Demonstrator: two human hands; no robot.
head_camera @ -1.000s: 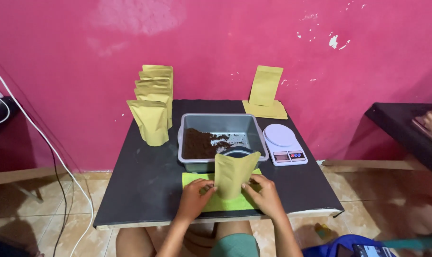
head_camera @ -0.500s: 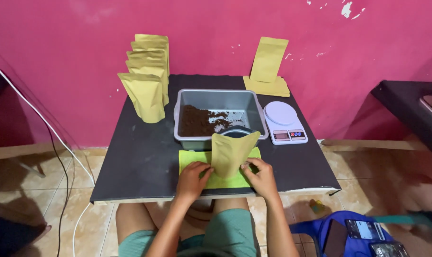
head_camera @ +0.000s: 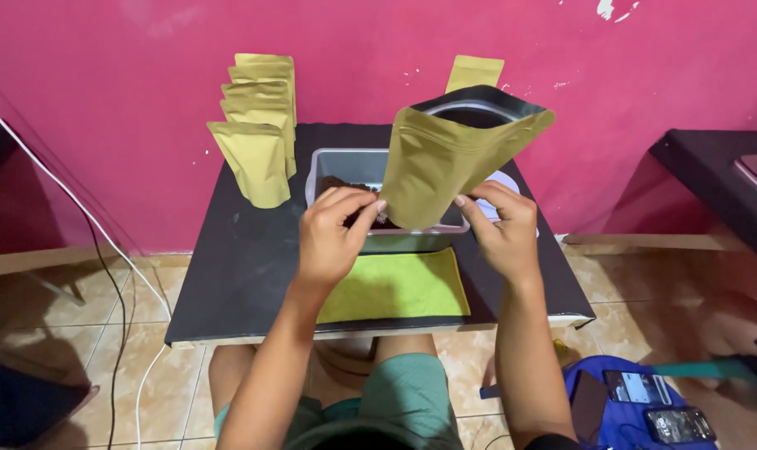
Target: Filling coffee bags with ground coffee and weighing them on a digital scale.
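Both hands, left hand [head_camera: 333, 233] and right hand [head_camera: 499, 229], pinch the open pouch [head_camera: 449, 162] up over the tray [head_camera: 337, 162]; scale [head_camera: 508, 179] hidden behind.

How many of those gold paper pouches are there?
About 7: one open pouch held up by both hands, five standing in a row at the table's left, one against the wall. More may be hidden.
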